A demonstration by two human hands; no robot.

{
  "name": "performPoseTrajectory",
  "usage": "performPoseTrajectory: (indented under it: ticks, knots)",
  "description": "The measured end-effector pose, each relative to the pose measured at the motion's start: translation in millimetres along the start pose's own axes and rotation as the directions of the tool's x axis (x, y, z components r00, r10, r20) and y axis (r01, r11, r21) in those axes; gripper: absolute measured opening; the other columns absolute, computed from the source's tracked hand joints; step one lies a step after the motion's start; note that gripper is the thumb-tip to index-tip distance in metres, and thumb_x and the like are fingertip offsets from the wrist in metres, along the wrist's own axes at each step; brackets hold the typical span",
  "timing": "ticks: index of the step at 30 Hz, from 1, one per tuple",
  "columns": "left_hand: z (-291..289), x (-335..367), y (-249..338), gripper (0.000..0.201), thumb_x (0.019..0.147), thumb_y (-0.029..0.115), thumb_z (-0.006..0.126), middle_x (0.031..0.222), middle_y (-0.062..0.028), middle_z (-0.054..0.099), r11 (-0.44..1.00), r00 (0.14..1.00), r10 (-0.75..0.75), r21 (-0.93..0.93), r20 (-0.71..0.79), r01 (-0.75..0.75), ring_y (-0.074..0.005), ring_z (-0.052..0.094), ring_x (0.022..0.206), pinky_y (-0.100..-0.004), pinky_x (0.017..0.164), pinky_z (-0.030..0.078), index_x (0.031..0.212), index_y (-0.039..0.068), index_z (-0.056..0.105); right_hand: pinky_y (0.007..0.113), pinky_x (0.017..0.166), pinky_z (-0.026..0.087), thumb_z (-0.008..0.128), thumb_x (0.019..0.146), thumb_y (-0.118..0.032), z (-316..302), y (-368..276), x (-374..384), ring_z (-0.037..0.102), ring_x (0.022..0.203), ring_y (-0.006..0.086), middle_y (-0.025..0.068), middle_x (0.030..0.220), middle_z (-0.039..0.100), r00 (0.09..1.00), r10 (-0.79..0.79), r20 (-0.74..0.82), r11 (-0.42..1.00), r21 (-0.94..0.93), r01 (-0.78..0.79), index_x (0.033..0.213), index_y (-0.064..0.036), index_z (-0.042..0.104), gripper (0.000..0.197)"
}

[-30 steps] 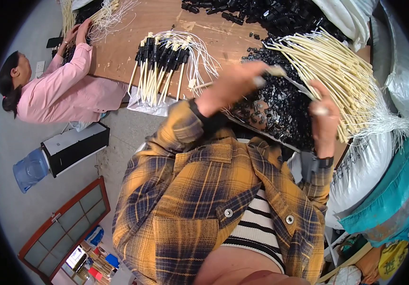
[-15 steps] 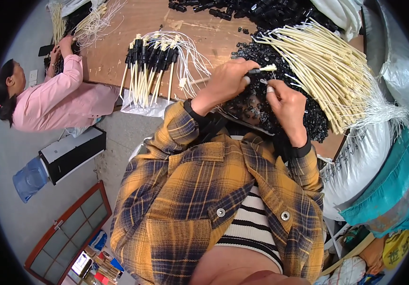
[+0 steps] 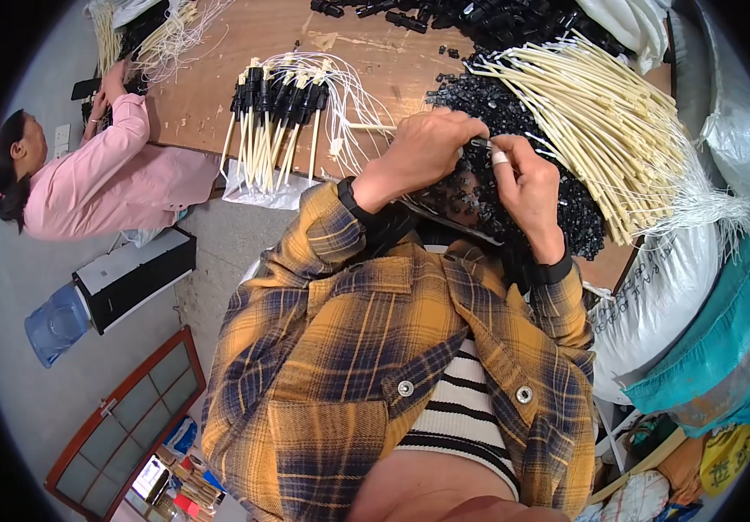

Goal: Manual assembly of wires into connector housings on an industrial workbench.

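Head view, hands: the left hand [image 3: 423, 150] and right hand [image 3: 527, 178] meet over the table's near edge, just above the plaid sleeves.
Left hand grip: fingers curled shut around a cream cable [image 3: 371, 127], whose free end runs out toward 9 o'clock.
Right hand grip: thumb and forefinger pinched closed on a small part at the cable's tip; the part is too small to name. A pale wrap sits on one finger.
Where the cable is: held in the air between the two hands, just over the heap of black connectors [image 3: 523, 130].
Cable bundle: a thick sheaf of cream cables [image 3: 606, 113] fans out at 1 o'clock from the hands, lying across the black heap.
Finished pieces: a row of cables with black plugs [image 3: 275, 96] lies at 10 o'clock, ends hanging over the edge of the wooden table [image 3: 210, 87].
Co-worker: a person in a pink top [image 3: 110, 178] leans on the table at 9 o'clock, hands on another bundle.
Floor: a blue water jug [image 3: 55, 322] at 8 o'clock.
Right side: white sacks [image 3: 666, 278] at 3 o'clock.
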State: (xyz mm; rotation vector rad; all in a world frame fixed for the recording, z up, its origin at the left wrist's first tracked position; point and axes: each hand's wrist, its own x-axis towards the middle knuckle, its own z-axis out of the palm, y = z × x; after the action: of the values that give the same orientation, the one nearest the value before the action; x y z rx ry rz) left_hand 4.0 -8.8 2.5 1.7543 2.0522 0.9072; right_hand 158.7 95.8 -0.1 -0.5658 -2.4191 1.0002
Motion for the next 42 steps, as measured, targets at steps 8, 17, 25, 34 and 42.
performPoseTrajectory:
  ticks: [8,17,25,34,42]
  knots:
    - [-1.9,2.1,-3.9,0.039,0.068,-0.005,0.067,0.083,-0.0066,0.065,0.942,0.998,0.005,-0.335,-0.07,-0.029,-0.0238,0.062,0.082,-0.0326,0.073,0.048,0.105,0.007,0.063,0.036,0.058,0.05,0.062,0.085,-0.005,-1.7,-4.6,-2.4,0.064,0.068,0.0331,0.0166,0.078,0.064,0.995,-0.024,0.099,0.997,-0.077,0.032,0.1,-0.0037,0.061,0.015]
    - [4.1,-4.8,-23.3,0.016,0.072,-0.006,0.066,0.082,-0.0033,0.065,0.951,0.935,0.223,-0.148,-0.276,-0.271,-0.0167,0.061,0.073,-0.0283,0.061,0.051,0.079,0.008,0.068,0.029,0.056,0.047,0.06,0.087,-0.005,4.9,0.9,-12.0,0.062,0.061,0.0205,0.0121,0.072,0.063,0.994,0.053,0.096,0.988,0.141,-0.067,0.094,-0.0023,0.066,0.01]
    - [17.9,19.5,-113.7,0.019,0.076,-0.003,0.065,0.083,-0.005,0.066,0.996,0.989,-0.073,0.044,-0.128,0.079,-0.0177,0.063,0.069,-0.0291,0.06,0.053,0.092,0.008,0.067,0.02,0.05,0.029,0.06,0.088,-0.009,0.2,9.2,-14.2,0.036,0.057,0.002,-0.0069,0.061,0.045,0.926,0.371,0.062,0.902,0.212,-0.376,0.089,-0.0013,0.066,0.01]
    - [-3.0,1.5,-112.5,0.034,0.072,-0.004,0.068,0.085,-0.0074,0.065,0.934,0.93,-0.294,0.138,-0.222,0.328,-0.0182,0.063,0.073,-0.0307,0.066,0.054,0.104,0.007,0.065,0.02,0.051,0.028,0.061,0.088,-0.01,-1.2,21.7,-16.0,0.034,0.057,0.0019,-0.0081,0.061,0.043,0.895,0.441,0.069,0.865,0.233,-0.445,0.088,-0.0015,0.066,0.01]
    - [-0.6,20.7,-119.5,0.024,0.071,-0.006,0.067,0.085,-0.004,0.069,0.966,0.952,-0.174,0.142,-0.252,0.214,-0.0143,0.064,0.07,-0.0296,0.062,0.054,0.09,0.009,0.069,0.023,0.048,0.031,0.062,0.085,-0.013,3.0,22.5,-14.0,0.034,0.053,0.0033,-0.0055,0.054,0.04,0.885,0.463,0.043,0.839,0.303,-0.453,0.085,-0.0028,0.067,0.011]
